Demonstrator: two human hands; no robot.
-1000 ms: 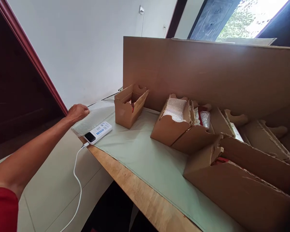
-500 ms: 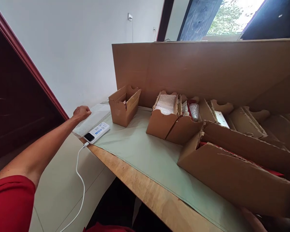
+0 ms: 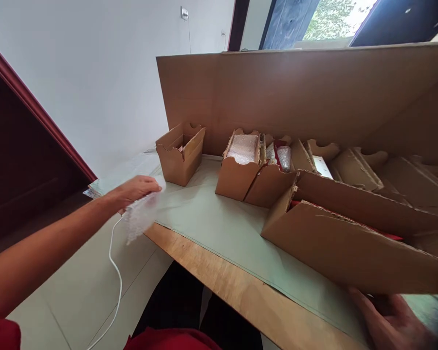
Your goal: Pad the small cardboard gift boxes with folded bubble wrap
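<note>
My left hand (image 3: 140, 188) is closed on a clear sheet of bubble wrap (image 3: 140, 221), which hangs from the fingers over the table's left front edge and is smeared by motion. Behind the wrist lies more bubble wrap (image 3: 113, 175) at the table's left end. A white cable (image 3: 118, 277) runs down from under the hanging sheet; what it plugs into is hidden. At the lower right, my right hand (image 3: 390, 321) rests on the table by the near side of a long cardboard box (image 3: 346, 248). Its thumb and fingers are apart, with nothing visible between them, though partly blurred.
A small cardboard box (image 3: 180, 163) stands alone on the pale green cloth (image 3: 204, 214). Rightward is a row of cardboard bins, one holding a bubble-wrapped pack (image 3: 243, 148). Behind them rises a tall cardboard panel (image 3: 277, 92). The table's wooden edge (image 3: 211, 277) runs along the front.
My left hand has moved right and lifted a bubble wrap sheet, which now covers the white power bank seen before. My right hand shows more fully. The view has shifted slightly.
</note>
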